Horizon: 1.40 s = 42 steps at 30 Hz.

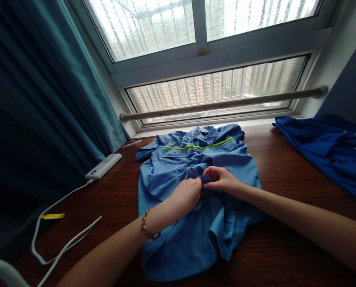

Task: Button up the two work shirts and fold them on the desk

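A blue short-sleeved work shirt [172, 175] with a yellow-green stripe across the chest lies spread out, collar toward the window. My left hand [188, 194], with a braided bracelet at the wrist, is closed on the shirt's front placket around mid-length. Against it, my right hand [221, 179] pinches a raised fold of the same front edge between thumb and fingers. Whether a button sits between the fingertips is hidden. Below my hands the lower front is rumpled, and one hem corner stands up in folds.
A dark wooden table [112, 211] bears the shirt. Darker blue folded cloth [324, 147] lies at right. On the left are a white power strip [103, 166], its white cable [61, 251] and a yellow strip [52, 216]. Behind, a metal rail [222, 105] crosses the window; a teal curtain [76, 87] hangs left.
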Motion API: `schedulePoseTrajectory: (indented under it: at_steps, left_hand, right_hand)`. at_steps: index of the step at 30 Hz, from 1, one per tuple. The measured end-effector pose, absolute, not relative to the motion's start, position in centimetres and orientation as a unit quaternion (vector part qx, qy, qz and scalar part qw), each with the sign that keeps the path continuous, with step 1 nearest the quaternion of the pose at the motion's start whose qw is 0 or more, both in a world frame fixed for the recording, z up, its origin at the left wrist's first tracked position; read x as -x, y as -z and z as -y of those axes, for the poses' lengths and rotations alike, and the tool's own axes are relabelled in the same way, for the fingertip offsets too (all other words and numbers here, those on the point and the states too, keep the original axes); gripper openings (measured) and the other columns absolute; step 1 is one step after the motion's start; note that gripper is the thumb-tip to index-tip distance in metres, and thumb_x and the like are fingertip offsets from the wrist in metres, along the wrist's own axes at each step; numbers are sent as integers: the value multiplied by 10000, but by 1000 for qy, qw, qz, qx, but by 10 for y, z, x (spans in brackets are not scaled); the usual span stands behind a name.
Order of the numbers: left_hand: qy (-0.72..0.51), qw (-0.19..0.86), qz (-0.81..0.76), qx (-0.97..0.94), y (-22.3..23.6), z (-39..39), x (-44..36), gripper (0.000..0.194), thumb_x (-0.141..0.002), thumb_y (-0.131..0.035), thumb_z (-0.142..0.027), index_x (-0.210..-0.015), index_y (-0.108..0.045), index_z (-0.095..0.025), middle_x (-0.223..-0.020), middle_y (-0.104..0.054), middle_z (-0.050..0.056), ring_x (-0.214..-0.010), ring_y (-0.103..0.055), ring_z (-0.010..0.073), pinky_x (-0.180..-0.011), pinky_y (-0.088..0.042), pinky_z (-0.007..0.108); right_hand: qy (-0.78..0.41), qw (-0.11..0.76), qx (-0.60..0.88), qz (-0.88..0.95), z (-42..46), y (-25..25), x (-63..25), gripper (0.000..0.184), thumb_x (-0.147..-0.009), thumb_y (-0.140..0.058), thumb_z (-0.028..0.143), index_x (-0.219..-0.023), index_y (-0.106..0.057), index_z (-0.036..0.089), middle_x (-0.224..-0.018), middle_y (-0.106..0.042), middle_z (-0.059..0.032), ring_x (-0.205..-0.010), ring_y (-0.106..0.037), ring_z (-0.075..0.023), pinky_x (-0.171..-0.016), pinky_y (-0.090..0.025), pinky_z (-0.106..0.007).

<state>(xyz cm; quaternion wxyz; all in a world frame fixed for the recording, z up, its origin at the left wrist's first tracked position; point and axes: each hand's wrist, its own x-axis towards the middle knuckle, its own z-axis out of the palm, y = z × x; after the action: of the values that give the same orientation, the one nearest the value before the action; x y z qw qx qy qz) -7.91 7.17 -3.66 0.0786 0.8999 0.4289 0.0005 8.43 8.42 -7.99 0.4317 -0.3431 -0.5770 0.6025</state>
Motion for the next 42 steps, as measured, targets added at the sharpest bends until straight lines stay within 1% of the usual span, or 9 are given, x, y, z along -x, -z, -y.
schedulePoseTrajectory:
  at_steps: [6,11,14,20,26,29,31,36,42]
  left_hand:
    - [-164,190,-444,-860,37,-79,81,84,-722,-488,-114,-742,-560,-154,-707,-621,24,-671,-584,160,-582,-409,236]
    - [-226,287,-447,-816,39,-87,82,126,-655,-528,-89,-731,-600,-159,-682,-633,6,-666,-596,148,-611,-430,227]
    - [-251,303,-459,-797,38,-88,82,109,-659,-548,-124,-740,-613,-157,-705,-641,15,-676,-601,153,-623,-444,234]
    - [-277,281,-458,-796,36,-85,80,135,-683,-550,-144,-810,-594,-160,-717,-628,11,-669,-593,145,-632,-455,238]
    - [-260,201,-375,-867,34,-90,83,388,-723,-559,-139,-1101,-495,-198,-838,-586,15,-760,-564,146,-718,-455,272]
    - [-223,121,-329,-910,29,-96,88,338,-720,-604,-187,-1052,-539,-200,-1010,-538,66,-930,-518,190,-818,-428,314]
    - [-189,93,-296,-932,27,-100,91,287,-732,-611,-225,-1011,-550,-190,-1036,-532,76,-979,-494,204,-843,-412,323]
    - [-109,54,-220,-968,29,-107,95,197,-794,-552,-274,-956,-543,-163,-938,-582,57,-901,-521,180,-799,-396,299]
    - [-157,38,-264,-951,40,-106,94,147,-814,-526,-307,-811,-535,-160,-841,-586,46,-813,-529,162,-731,-393,273]
  right_hand:
    - [-552,440,370,604,-86,83,-86,319,-573,-722,359,-751,-626,113,-689,-615,-16,-662,-563,-146,-628,-417,-257]
    - [-562,453,382,576,-86,79,-88,344,-577,-709,390,-780,-676,114,-759,-657,-36,-727,-585,-178,-713,-431,-293]
    - [-572,456,385,563,-86,78,-89,352,-592,-697,408,-788,-688,117,-751,-661,-40,-743,-586,-188,-723,-430,-299]
    - [-588,460,397,534,-85,77,-90,388,-537,-733,411,-786,-684,118,-726,-651,-35,-734,-582,-183,-720,-429,-295]
    - [-598,460,396,523,-86,77,-90,350,-561,-730,395,-757,-645,118,-741,-630,-28,-669,-555,-140,-634,-412,-248]
    - [-578,448,401,551,-87,79,-88,335,-561,-728,395,-714,-614,120,-681,-602,-10,-632,-537,-129,-602,-402,-241]
    - [-561,437,398,580,-87,82,-87,327,-584,-708,405,-711,-601,123,-664,-588,-2,-624,-528,-128,-592,-398,-241]
    - [-467,427,389,669,-87,89,-87,243,-671,-645,362,-737,-602,132,-670,-575,-7,-627,-510,-133,-581,-394,-240]
    - [-334,434,404,733,-82,86,-90,117,-753,-568,257,-788,-606,152,-705,-610,-19,-619,-535,-138,-562,-400,-237]
